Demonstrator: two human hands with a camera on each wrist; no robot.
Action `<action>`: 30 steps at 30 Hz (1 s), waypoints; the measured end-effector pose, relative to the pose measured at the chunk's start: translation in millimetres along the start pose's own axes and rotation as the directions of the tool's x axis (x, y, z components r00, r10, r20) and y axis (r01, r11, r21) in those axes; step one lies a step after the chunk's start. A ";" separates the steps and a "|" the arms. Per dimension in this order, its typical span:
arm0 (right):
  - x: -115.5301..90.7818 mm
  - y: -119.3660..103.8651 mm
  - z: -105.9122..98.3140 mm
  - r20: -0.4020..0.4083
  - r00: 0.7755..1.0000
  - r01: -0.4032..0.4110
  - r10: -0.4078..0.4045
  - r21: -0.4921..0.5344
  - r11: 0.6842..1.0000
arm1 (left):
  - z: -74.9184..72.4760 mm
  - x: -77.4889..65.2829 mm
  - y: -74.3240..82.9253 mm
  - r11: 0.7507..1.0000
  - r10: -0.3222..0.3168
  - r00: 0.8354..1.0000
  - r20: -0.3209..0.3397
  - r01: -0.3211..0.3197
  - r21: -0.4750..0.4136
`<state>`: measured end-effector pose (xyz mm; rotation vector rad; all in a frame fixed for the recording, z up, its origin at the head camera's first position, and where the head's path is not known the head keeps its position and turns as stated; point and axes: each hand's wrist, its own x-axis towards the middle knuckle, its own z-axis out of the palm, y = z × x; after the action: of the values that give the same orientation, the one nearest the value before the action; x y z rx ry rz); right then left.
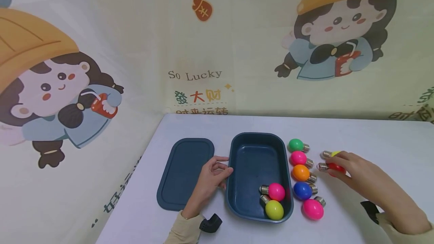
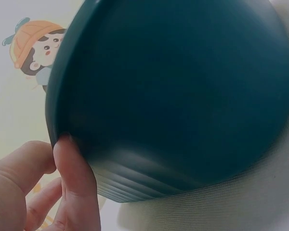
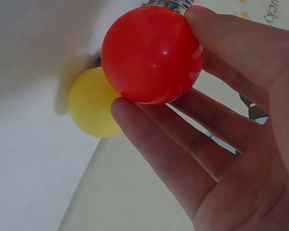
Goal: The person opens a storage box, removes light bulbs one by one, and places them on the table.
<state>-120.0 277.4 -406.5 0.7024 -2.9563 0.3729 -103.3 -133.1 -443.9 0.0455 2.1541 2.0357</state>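
Note:
My right hand (image 1: 359, 170) holds a red light bulb (image 3: 151, 55) with thumb and fingers around its round globe, its metal screw base (image 1: 322, 166) pointing left. Just beyond it lies a yellow bulb (image 3: 94, 103), partly covered by the hand in the head view. At the left side of a dark blue box (image 1: 249, 168), my left hand (image 1: 211, 174) pinches the rim between thumb and fingers. Inside the box, near its front right corner, lie a pink bulb (image 1: 276, 191) and a yellow-green bulb (image 1: 274, 209).
Right of the box runs a column of bulbs: green (image 1: 296, 145), pink (image 1: 298, 157), orange (image 1: 300, 172), blue (image 1: 302, 190) and another pink (image 1: 313, 209). A flat dark blue lid (image 1: 184, 172) lies on the white table (image 1: 244, 123) left of the box. A printed cloth (image 1: 251, 48) hangs behind.

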 end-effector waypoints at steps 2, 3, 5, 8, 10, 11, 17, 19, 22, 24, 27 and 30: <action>-0.1 2.1 1.2 0.013 1.000 -0.013 0.013 0.007 1.000 | -0.2 0.0 0.0 1.000 -0.001 1.000 0.002 0.001 -0.005; 0.1 3.5 1.7 0.023 1.000 -0.020 0.020 0.010 1.000 | -0.3 0.0 0.0 1.000 -0.002 1.000 0.004 0.002 -0.008; 0.2 6.2 3.2 0.037 0.999 -0.032 0.031 0.016 0.999 | -0.7 -0.1 0.2 1.000 -0.003 1.000 0.007 0.003 -0.016; 0.3 10.0 5.4 0.059 0.997 -0.045 0.043 0.017 0.999 | -1.1 -0.2 0.5 1.000 -0.001 1.000 0.012 0.002 -0.025; 0.3 11.9 6.8 0.062 0.997 -0.049 0.048 0.015 0.999 | -1.1 -0.3 0.7 1.000 -0.001 1.000 0.013 0.001 -0.023; 0.5 12.9 7.3 0.065 0.997 -0.051 0.050 0.012 0.999 | -1.1 -0.3 0.7 1.000 0.000 1.000 0.013 0.001 -0.022; 2.1 16.2 9.9 0.078 0.995 -0.063 0.064 -0.011 0.998 | -1.2 -0.1 0.8 1.000 0.001 1.000 0.011 0.000 -0.026; 2.7 15.9 10.8 0.075 0.995 -0.065 0.066 -0.020 0.998 | -1.1 0.3 0.4 1.000 0.002 1.000 0.011 -0.001 -0.026; 3.8 15.1 12.0 0.069 0.995 -0.066 0.068 -0.026 0.997 | -1.1 0.8 -0.4 1.000 -0.001 1.000 0.011 0.001 -0.027; 4.3 14.5 12.9 0.061 0.996 -0.063 0.064 -0.027 0.998 | -0.9 1.0 -0.5 1.000 -0.001 1.000 0.010 0.001 -0.024; 4.5 14.1 14.0 0.038 0.998 -0.048 0.049 -0.031 0.998 | -0.9 1.1 -0.9 1.000 -0.003 1.000 0.007 0.003 -0.020; 4.4 14.5 14.8 0.008 0.999 -0.030 0.031 -0.043 0.999 | -0.9 1.3 -1.3 1.000 0.002 1.000 0.009 -0.002 -0.015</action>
<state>-130.8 284.3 -423.4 0.6561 -2.9762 0.3078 -104.6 -133.8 -445.3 0.0551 2.1338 2.0490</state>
